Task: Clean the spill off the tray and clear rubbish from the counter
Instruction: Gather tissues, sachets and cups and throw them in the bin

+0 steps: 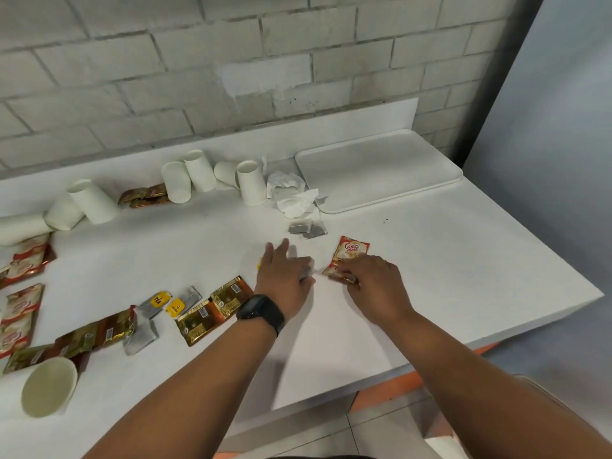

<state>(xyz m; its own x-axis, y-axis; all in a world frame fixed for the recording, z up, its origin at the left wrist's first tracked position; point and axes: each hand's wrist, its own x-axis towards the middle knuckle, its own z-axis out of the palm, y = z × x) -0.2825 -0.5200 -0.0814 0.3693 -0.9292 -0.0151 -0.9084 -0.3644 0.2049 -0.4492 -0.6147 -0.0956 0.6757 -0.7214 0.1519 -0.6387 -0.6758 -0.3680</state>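
My right hand pinches the lower end of a red and cream Coffee mate sachet that lies on the white counter. My left hand, with a black watch on the wrist, lies flat with straight fingers over a tea bag; its yellow tag shows at the hand's left edge. The white tray sits at the back right against the wall, with a crumpled white tissue beside its left rim. Two dark used tea bags lie just beyond my hands.
Several white paper cups stand or lie along the back, one more at the front left. Gold sachets, yellow-tagged tea bags and red sachets are scattered on the left. The counter ends close on the right.
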